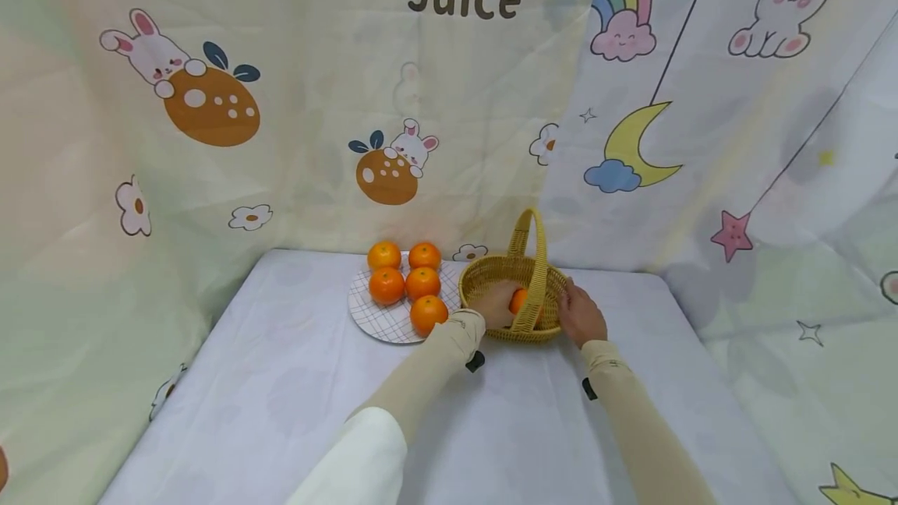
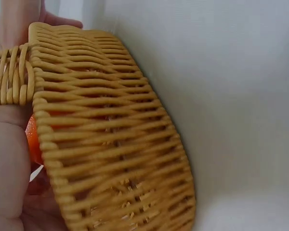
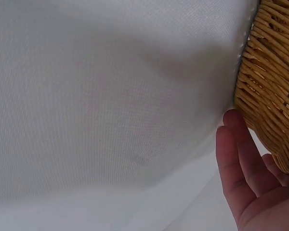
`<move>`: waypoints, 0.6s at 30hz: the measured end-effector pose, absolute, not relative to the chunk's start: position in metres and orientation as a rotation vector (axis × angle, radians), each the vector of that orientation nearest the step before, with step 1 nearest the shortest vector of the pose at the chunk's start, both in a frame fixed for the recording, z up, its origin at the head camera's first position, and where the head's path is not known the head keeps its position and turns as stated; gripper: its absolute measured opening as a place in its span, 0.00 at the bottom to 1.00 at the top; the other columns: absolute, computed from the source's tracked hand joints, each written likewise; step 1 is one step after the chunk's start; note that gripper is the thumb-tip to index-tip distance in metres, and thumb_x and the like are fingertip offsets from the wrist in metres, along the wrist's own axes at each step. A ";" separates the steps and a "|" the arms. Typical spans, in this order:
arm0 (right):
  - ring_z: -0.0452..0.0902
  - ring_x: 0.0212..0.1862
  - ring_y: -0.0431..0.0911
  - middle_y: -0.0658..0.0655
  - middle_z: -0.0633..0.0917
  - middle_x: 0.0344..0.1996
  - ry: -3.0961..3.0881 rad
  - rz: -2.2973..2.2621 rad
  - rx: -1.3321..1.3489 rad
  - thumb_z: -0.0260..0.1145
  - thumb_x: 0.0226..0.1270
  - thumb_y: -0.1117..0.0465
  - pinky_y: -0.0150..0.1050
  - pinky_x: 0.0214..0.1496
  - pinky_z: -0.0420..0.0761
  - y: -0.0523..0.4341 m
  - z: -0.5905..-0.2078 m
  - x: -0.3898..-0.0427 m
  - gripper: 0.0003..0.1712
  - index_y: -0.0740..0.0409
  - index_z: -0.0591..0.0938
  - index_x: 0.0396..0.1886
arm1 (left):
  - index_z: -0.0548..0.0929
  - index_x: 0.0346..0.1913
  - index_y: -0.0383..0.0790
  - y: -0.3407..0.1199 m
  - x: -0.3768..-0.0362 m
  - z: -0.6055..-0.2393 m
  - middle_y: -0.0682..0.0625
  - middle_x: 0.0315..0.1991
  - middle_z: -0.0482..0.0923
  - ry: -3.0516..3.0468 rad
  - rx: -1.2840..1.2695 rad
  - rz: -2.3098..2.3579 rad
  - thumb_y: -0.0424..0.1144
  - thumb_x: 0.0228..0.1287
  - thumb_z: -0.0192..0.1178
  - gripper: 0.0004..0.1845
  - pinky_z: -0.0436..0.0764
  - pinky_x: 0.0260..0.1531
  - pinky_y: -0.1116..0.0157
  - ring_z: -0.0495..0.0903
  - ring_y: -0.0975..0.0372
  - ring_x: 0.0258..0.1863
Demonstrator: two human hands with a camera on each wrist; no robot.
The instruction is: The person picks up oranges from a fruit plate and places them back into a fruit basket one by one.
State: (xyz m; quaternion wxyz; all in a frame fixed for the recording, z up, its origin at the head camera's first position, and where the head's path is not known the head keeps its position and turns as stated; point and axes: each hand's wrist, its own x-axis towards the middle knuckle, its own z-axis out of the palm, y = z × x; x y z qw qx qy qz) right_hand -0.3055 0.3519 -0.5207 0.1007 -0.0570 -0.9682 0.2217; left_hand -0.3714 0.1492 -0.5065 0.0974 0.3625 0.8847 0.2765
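My left hand (image 1: 496,304) reaches over the near rim into a yellow wicker basket (image 1: 484,267) that stands on the table. Inside, its fingers hold an orange (image 1: 517,301); the basket's handle covers part of the fruit. In the left wrist view the orange (image 2: 33,139) shows between that hand (image 2: 7,168) and the woven wall (image 2: 111,130). My right hand (image 1: 582,314) is at the basket's right side. Its fairly straight fingers (image 3: 248,154) rest against the outside of the wicker, close below the rim.
Left of the basket is a round white plate with a grid pattern (image 1: 375,322), bearing several oranges (image 1: 387,286). The white-covered table (image 1: 302,380) meets a printed cloth backdrop (image 1: 316,178) right behind the plate and basket. The tall basket handle (image 1: 539,256) arches above the left hand.
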 end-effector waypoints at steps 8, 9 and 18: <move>0.66 0.64 0.67 0.72 0.68 0.66 -2.839 0.645 -0.151 0.39 0.81 0.58 0.61 0.63 0.68 0.350 -0.518 -0.309 0.29 0.68 0.56 0.75 | 0.73 0.63 0.38 0.162 -0.379 -0.501 0.48 0.53 0.75 2.572 1.082 1.014 0.53 0.50 0.75 0.40 0.75 0.54 0.65 0.74 0.61 0.52; 0.66 0.64 0.66 0.72 0.68 0.66 -2.840 0.649 -0.158 0.38 0.81 0.57 0.61 0.64 0.67 0.350 -0.518 -0.309 0.29 0.67 0.56 0.75 | 0.73 0.62 0.38 0.163 -0.380 -0.502 0.48 0.53 0.75 2.569 1.085 1.018 0.54 0.50 0.75 0.40 0.75 0.54 0.65 0.74 0.61 0.52; 0.66 0.65 0.64 0.70 0.69 0.66 -2.856 0.657 -0.204 0.40 0.80 0.59 0.60 0.65 0.67 0.352 -0.524 -0.306 0.29 0.65 0.56 0.75 | 0.78 0.53 0.43 0.174 -0.382 -0.515 0.54 0.45 0.78 2.511 1.262 1.066 0.56 0.47 0.76 0.33 0.74 0.52 0.67 0.74 0.64 0.46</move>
